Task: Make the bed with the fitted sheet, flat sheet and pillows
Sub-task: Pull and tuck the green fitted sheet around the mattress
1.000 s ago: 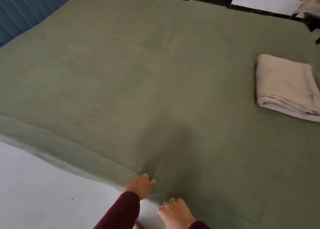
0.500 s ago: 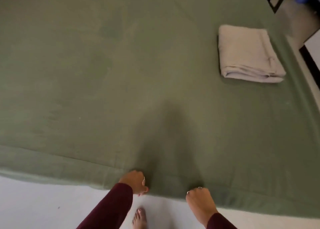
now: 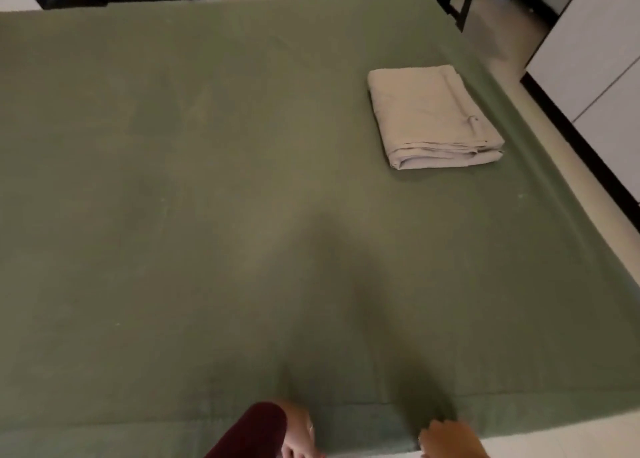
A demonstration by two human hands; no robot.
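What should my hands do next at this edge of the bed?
Probably tuck the green sheet under here: both the left hand and right hand are at its near hanging edge. The folded beige sheet lies unopened near the right side.

Left forearm in dark maroon long sleeve (image 3: 254, 430), plain knit-like fabric, no pattern or logo, cuff ending at wrist; left hand (image 3: 299, 430) bare beyond cuff, thin ring on one finger; right hand (image 3: 450, 438) bare, its sleeve out of frame, nails short
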